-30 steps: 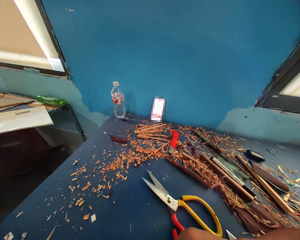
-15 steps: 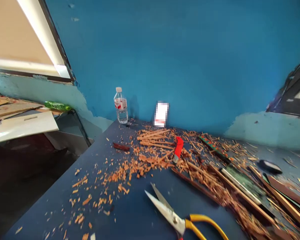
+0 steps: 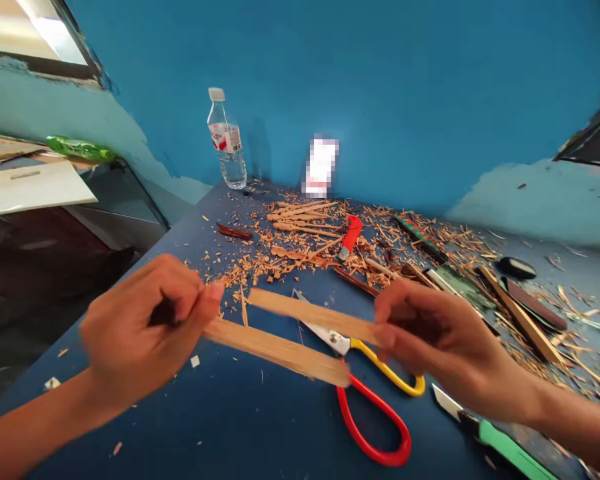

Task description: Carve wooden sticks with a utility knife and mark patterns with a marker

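My left hand pinches the near end of a flat wooden strip between thumb and fingers. A second wooden strip is gripped at its right end by my right hand. The two pieces lie roughly parallel in the air, apart from each other, the right hand's piece farther from me. Beneath them on the dark blue table rest scissors with one yellow and one red handle, partly covered by the strips. Below my right hand lies a green utility knife with its blade out.
Wood shavings cover much of the table. Several carved sticks and a red folding-type tool lie toward the wall. A water bottle and a blurred bright phone-like screen stand at the back. A black mouse-like object is right.
Both hands have come into view, each holding a wooden strip above the scissors. The view has tilted down, showing the red scissor handle and the green utility knife.
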The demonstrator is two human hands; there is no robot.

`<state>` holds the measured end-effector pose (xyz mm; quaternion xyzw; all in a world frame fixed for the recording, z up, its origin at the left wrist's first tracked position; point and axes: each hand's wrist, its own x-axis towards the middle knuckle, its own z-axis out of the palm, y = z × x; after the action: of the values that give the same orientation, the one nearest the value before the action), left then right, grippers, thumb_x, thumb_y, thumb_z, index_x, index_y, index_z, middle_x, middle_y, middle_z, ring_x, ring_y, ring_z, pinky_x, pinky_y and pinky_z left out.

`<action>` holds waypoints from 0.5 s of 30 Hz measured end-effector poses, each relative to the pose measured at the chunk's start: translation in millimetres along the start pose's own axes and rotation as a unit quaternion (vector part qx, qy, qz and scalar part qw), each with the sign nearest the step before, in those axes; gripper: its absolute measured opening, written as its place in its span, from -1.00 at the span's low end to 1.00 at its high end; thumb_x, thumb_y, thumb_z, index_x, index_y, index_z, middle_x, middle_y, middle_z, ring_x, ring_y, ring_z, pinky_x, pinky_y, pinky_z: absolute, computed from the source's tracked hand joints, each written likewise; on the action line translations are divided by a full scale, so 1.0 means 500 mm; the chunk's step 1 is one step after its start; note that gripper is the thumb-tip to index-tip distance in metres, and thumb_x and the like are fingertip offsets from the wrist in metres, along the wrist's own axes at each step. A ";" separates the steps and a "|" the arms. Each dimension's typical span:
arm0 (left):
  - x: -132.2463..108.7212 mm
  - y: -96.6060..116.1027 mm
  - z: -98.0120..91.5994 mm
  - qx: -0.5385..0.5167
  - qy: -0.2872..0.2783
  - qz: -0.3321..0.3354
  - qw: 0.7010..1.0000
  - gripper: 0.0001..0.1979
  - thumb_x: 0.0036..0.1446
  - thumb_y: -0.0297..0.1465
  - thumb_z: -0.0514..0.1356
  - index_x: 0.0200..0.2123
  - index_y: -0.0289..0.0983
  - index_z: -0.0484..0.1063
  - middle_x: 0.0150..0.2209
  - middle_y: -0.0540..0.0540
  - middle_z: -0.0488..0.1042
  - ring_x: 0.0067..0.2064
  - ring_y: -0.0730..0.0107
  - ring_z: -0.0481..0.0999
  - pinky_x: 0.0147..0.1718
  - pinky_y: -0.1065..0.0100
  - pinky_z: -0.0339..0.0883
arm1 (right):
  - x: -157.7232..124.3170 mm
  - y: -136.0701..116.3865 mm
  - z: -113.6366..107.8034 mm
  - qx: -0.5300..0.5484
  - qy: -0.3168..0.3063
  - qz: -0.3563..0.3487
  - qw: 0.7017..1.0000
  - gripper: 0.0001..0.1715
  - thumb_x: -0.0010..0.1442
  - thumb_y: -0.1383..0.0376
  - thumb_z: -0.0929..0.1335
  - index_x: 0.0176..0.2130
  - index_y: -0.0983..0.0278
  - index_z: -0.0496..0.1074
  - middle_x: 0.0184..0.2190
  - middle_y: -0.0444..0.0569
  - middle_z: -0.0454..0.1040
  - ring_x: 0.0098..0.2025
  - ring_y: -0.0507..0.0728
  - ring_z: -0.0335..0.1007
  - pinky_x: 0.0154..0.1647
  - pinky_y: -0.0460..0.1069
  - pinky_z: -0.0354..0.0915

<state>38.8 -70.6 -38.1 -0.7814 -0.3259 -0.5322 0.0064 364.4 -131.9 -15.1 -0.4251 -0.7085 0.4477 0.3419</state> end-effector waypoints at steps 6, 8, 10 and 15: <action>-0.016 -0.028 0.024 -0.043 0.038 -0.060 0.997 -0.57 0.14 -0.56 0.36 -0.58 -0.23 0.16 -0.59 0.12 0.32 -0.57 0.53 0.49 -0.66 0.37 0.25 | -0.062 0.038 -0.014 0.050 0.104 0.079 0.990 -0.74 0.39 0.09 0.40 -0.20 0.20 0.36 -0.47 -0.16 0.48 -0.57 -0.06 0.22 -0.60 -0.16 0.12; -0.029 -0.021 0.025 -0.051 0.055 -0.059 0.995 -0.56 0.18 -0.54 0.35 -0.57 -0.24 0.16 -0.58 0.12 0.31 -0.55 0.54 0.52 -0.66 0.38 0.23 | -0.084 0.054 -0.015 0.054 0.166 0.078 0.982 -0.68 0.39 0.00 0.37 -0.05 0.16 0.35 -0.37 -0.11 0.52 -0.50 0.00 0.38 -0.52 -0.11 0.27; -0.039 -0.012 0.026 -0.054 0.071 -0.049 0.995 -0.57 0.20 -0.52 0.35 -0.57 -0.25 0.17 -0.57 0.11 0.30 -0.52 0.53 0.53 -0.64 0.36 0.21 | -0.110 0.070 -0.007 0.027 0.214 0.095 0.972 -0.50 0.41 -0.12 0.28 0.17 0.08 0.27 -0.09 0.01 0.54 -0.23 0.13 0.55 -0.29 0.02 0.45; -0.048 0.012 0.026 -0.051 0.087 -0.031 0.994 -0.55 0.23 -0.45 0.33 -0.58 -0.23 0.14 -0.56 0.08 0.28 -0.51 0.50 0.51 -0.59 0.30 0.20 | -0.216 0.054 0.030 -0.223 0.228 0.112 0.941 -0.31 0.31 -0.07 0.42 0.30 -0.05 0.19 0.30 0.03 0.34 0.25 0.31 0.35 0.24 0.25 0.32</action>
<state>47.4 -82.8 -61.8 -0.7207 -0.3208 -0.6142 -0.0214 403.4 -228.8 -56.7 -0.6577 -0.6408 0.2047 0.3389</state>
